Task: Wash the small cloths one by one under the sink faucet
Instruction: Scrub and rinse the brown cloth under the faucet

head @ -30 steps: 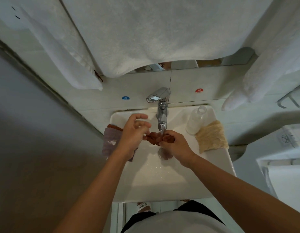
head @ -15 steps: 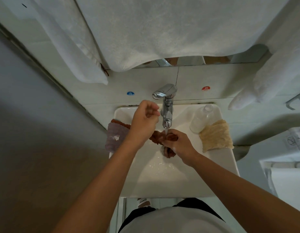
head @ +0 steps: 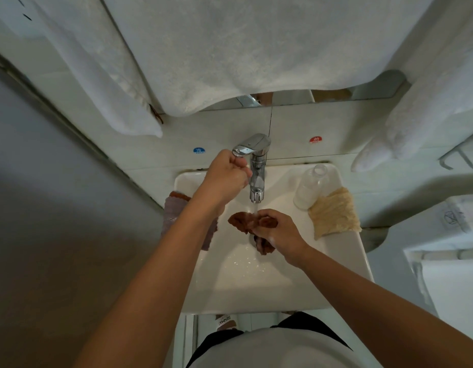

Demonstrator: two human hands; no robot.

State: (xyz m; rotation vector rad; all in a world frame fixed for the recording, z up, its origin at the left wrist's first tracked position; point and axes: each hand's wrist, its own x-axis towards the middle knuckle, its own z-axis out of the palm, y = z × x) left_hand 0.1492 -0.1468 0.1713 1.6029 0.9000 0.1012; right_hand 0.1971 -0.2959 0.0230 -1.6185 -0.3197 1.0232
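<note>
Right hand (head: 279, 232): my fingers are curled round a wet rust-brown cloth (head: 246, 221), bunched in my grip directly under the faucet spout (head: 256, 195). One end of the cloth spreads out to the left of my knuckles; the other hangs below my palm toward the drain. A thin stream of water falls from the spout onto the cloth and my fingers.

Left hand (head: 227, 173): raised to the chrome faucet lever (head: 250, 147), fingers curled with the tips under and against the lever's front end. I cannot tell whether they clasp it fully or only touch it.

White sink basin (head: 230, 296): rectangular, wet in the bowl, with droplets near the drain.

Mauve cloth (head: 174, 219): draped over the basin's left rim, partly hidden by my left forearm, with a darker brown cloth edge (head: 178, 195) showing at its far end.

Pale yellow cloth (head: 335, 213): lying crumpled on the basin's right rim, well apart from the water.

Clear bottle (head: 311, 188): standing uncapped on the rim, just beside the yellow cloth, on its left.

Wall: blue cold sticker (head: 199, 150) left of the faucet, red hot sticker (head: 315, 139) to the right.

White towels (head: 243, 49): hanging above the sink, covering most of a mirror strip.
</note>
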